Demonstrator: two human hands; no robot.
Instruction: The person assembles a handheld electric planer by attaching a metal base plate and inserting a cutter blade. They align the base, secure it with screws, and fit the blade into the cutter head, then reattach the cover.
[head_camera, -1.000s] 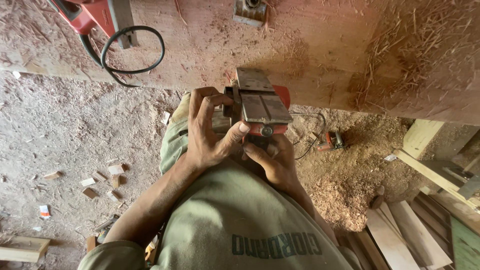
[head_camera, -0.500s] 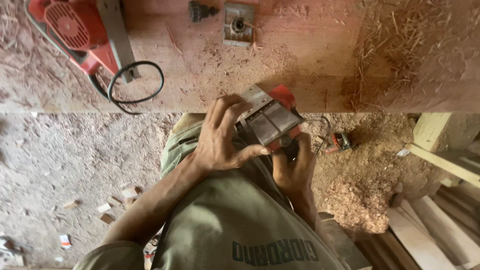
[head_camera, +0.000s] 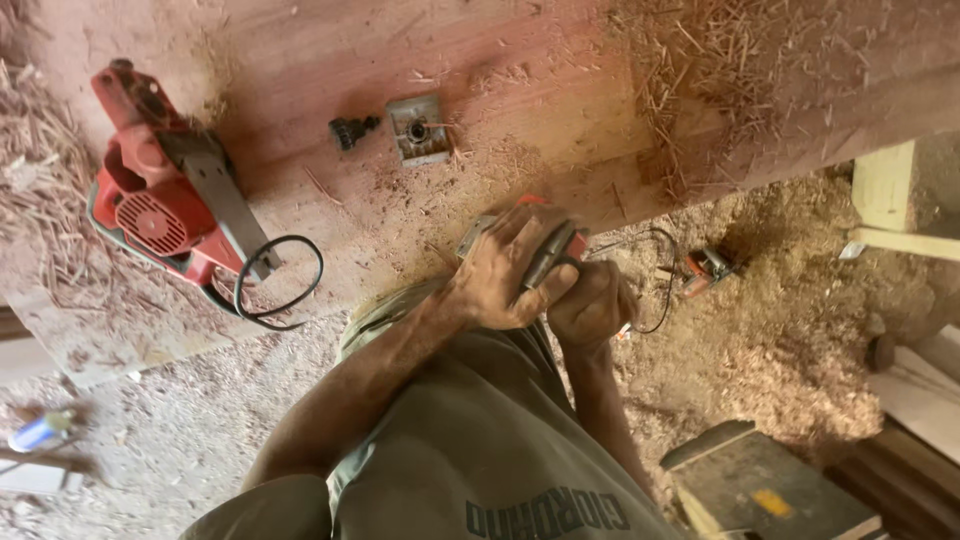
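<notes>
So, biggest stuff first:

1. Wooden workbench (head_camera: 330, 60) filled the top of the view, buried in shavings (head_camera: 690, 110) and sawdust, so it was the catch-all for whatever wasn't in hand.
2. Red power tool (head_camera: 165, 195) lay on its side at the bench's left end, its black cord (head_camera: 275, 285) looped just beside it, well apart from the hands. Looked parked out of the way.
3. Small red-and-grey tool (head_camera: 545, 245), maybe a hand planer, was held against the bench's near edge, close to the person's chest; braced there, I'd guess, to keep it steady.
4. Left hand (head_camera: 505, 270) was draped over the top of it, fingers wrapped and pressing down.
5. Right hand (head_camera: 590, 305) was closed in a fist just below it; couldn't tell exactly what it pinched.
6. Square metal plate (head_camera: 418, 128) and a black knob (head_camera: 352, 130) sat side by side mid-bench, not touching. Kept within reach, seemingly.
7. Another small red tool (head_camera: 705, 268) lay down on the sawdust floor.
</notes>
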